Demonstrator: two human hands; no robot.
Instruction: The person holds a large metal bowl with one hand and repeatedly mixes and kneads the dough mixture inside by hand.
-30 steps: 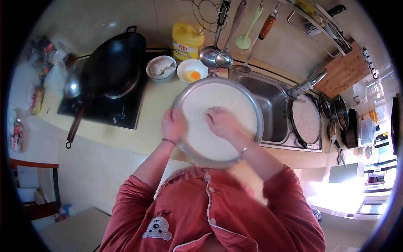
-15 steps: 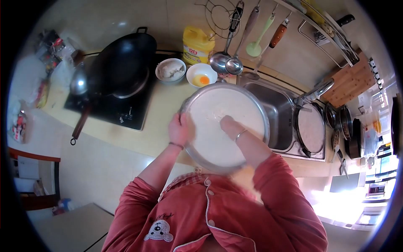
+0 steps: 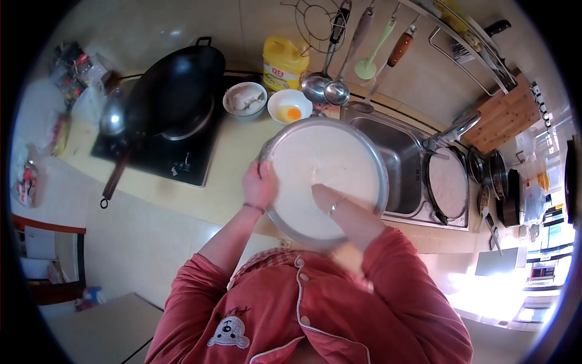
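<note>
A wide metal basin (image 3: 381,164) sits at the counter's front, holding a milky white liquid (image 3: 339,148). My left hand (image 3: 258,185) is closed on the basin's left rim. Inside the basin, my right hand (image 3: 326,199) dips into the liquid near the middle; its fingers are hidden below the surface. Just behind the basin stands a white bowl (image 3: 274,114) with a cracked raw egg (image 3: 293,113) in it. Beside that, another bowl (image 3: 245,113) contains a lumpy white substance (image 3: 247,100).
To the left, a black wok (image 3: 176,91) rests on the induction cooktop (image 3: 197,164). A yellow jug (image 3: 285,64) stands by the wall. The sink (image 3: 397,155) adjoins the basin on the right, with a round white-filled pan (image 3: 448,185) on its drainboard. Ladles (image 3: 337,93) hang above.
My right hand has moved slightly toward my body and left through the liquid. My left hand stays on the rim.
</note>
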